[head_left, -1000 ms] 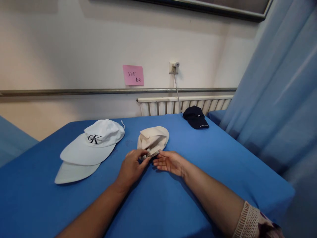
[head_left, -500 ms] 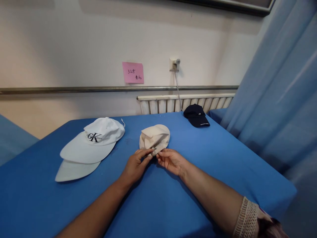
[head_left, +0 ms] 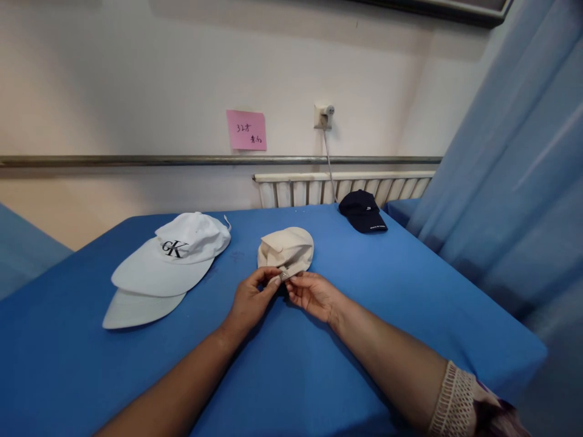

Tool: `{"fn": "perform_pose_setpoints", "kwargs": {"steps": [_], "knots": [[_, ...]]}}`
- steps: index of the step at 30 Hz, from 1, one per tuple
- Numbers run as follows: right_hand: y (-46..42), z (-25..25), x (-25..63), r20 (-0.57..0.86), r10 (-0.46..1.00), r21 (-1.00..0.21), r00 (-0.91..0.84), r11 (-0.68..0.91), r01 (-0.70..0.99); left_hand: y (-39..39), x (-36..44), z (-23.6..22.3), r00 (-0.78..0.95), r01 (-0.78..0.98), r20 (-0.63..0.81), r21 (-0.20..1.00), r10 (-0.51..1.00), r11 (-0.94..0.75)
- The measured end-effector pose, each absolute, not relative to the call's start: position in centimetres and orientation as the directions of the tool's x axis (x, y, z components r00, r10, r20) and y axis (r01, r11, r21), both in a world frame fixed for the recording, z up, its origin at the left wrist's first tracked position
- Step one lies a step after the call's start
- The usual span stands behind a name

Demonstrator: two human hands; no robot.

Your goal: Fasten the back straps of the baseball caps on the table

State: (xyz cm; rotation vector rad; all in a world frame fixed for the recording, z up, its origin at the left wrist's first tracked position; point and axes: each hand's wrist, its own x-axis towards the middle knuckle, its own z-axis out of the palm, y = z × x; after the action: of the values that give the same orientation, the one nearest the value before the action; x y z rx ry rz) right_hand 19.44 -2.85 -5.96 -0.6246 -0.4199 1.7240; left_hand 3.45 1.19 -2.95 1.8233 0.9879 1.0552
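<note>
A beige cap (head_left: 286,247) lies on the blue-covered table (head_left: 282,376), its back strap toward me. My left hand (head_left: 252,297) pinches the strap's left side, beside a small metal buckle (head_left: 284,276). On the buckle's right, my right hand (head_left: 316,296) grips the strap between thumb and fingers, the other fingers curled below. To the left lies a white cap (head_left: 194,240) with black letters, stacked on another pale cap whose brim (head_left: 141,308) shows underneath. Near the far right corner sits a dark navy cap (head_left: 362,211).
A white radiator (head_left: 300,192) and a metal rail (head_left: 182,161) run along the wall behind the table. A cable hangs from a wall socket (head_left: 323,116). Blue curtains (head_left: 501,182) hang at the right, and a pink note (head_left: 246,130) is on the wall.
My right hand has closed on the strap and both hands have come nearer each other. The strap ends now meet at the buckle. The view has tilted slightly downward, and the other caps stay put.
</note>
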Motion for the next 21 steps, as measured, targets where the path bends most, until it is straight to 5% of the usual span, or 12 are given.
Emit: {"fn": "perform_pose_setpoints", "kwargs": {"steps": [12,21], "knots": [[-3.11,-5.67,19.18,-0.158,0.974,-0.601,-0.164,-0.226,-0.766,1.26,3.6,-3.67,0.35,0.155,0.203,0.95,0.915,-0.27],[-3.67,-5.07,18.84,-0.115,0.984,-0.656,-0.139,-0.18,-0.733,0.89,3.32,-2.76,0.369,0.277,0.295,0.87,0.882,-0.407]]}}
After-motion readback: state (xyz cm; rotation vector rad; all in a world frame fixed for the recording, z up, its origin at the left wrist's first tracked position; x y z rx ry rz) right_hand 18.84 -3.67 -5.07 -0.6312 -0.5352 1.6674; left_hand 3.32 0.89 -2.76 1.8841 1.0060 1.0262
